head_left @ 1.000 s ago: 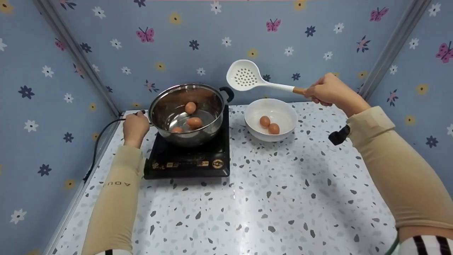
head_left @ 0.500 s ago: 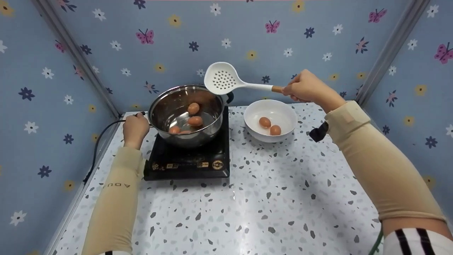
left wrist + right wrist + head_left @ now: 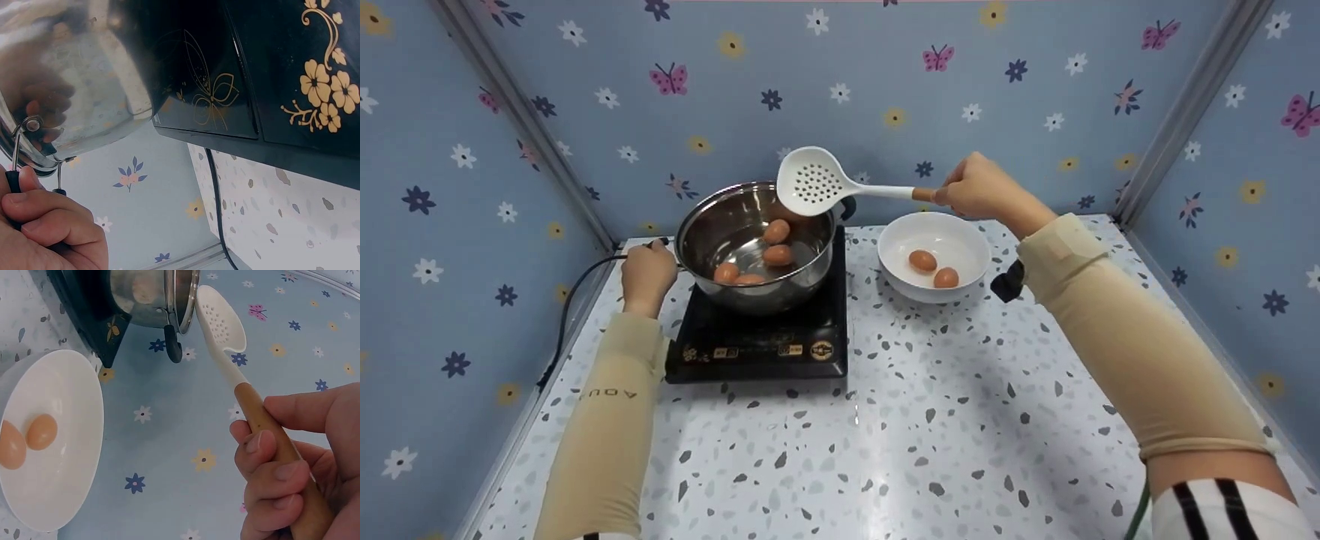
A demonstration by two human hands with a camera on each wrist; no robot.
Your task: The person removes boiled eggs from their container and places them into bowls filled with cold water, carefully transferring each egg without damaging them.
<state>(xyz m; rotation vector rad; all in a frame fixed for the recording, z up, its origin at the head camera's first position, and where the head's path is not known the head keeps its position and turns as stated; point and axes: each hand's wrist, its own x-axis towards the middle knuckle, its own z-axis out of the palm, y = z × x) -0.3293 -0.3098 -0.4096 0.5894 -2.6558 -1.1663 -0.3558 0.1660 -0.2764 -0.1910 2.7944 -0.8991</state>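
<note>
My left hand (image 3: 649, 271) grips the black side handle of a steel pot (image 3: 765, 295); the left wrist view shows the fingers (image 3: 62, 225) curled round it. Several brown eggs (image 3: 778, 256) lie inside the pot. In my right hand (image 3: 986, 191) is a white slotted spoon (image 3: 814, 181), held by its wooden handle (image 3: 256, 410). Its perforated head overlaps the pot's back right rim in the head view and carries nothing. Right of the pot stands a white bowl (image 3: 896, 279) with two brown eggs (image 3: 42, 431) in it.
The pot stands on a black induction cooker (image 3: 757, 367) with a cord (image 3: 561, 322) running left. Speckled white tabletop (image 3: 930, 442) stretches in front. Flowered blue panels (image 3: 840, 67) enclose the back and both sides.
My right hand has carried the slotted spoon left and slightly down, from above the bowl to the pot's rim. The eggs in the pot have shifted a little. My left hand stays put.
</note>
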